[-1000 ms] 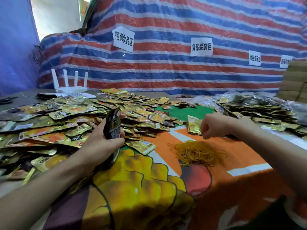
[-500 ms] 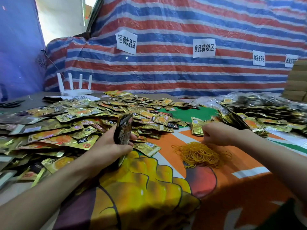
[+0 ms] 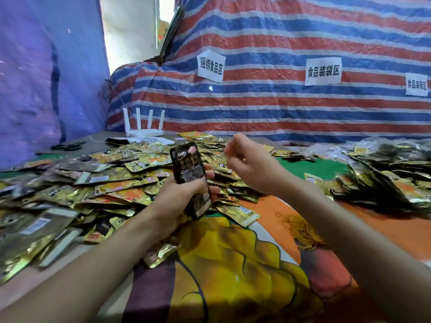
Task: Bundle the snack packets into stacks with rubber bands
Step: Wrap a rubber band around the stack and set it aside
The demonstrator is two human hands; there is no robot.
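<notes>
The stack (image 3: 189, 170) of dark packets stands almost upright above the desk's near middle, and the left hand (image 3: 177, 201) grasps its lower half, with the thumb across the front and the fingers wrapped behind. The printed face of the stack is turned to the camera, and its top edge is free. Just to the right of it is the right hand (image 3: 250, 165), lifted in the air and apart from the stack, with its fingers curled inward (whether they pinch a band or nothing, I cannot tell). Under the right forearm lies a loose pile of yellow bands (image 3: 300, 231) on the cloth (image 3: 233, 276), which is orange and yellow with a big cartoon print and covers the near part of the desk (image 3: 100, 139). One golden packet (image 3: 238, 214) lies flat just beside the bottom of the stack. To the left and behind the hands, a wide heap (image 3: 93, 183) of golden and dark packets is spread over the desk. A second heap (image 3: 384, 180) lies at the right side, well apart from the first. At the far left edge there are black scissors (image 3: 67, 146), and near them a white router (image 3: 143, 127) with four antennas. Behind all this hangs a striped tarp (image 3: 279, 108) in red, blue and white, with white paper labels (image 3: 323, 71) fixed on it.
</notes>
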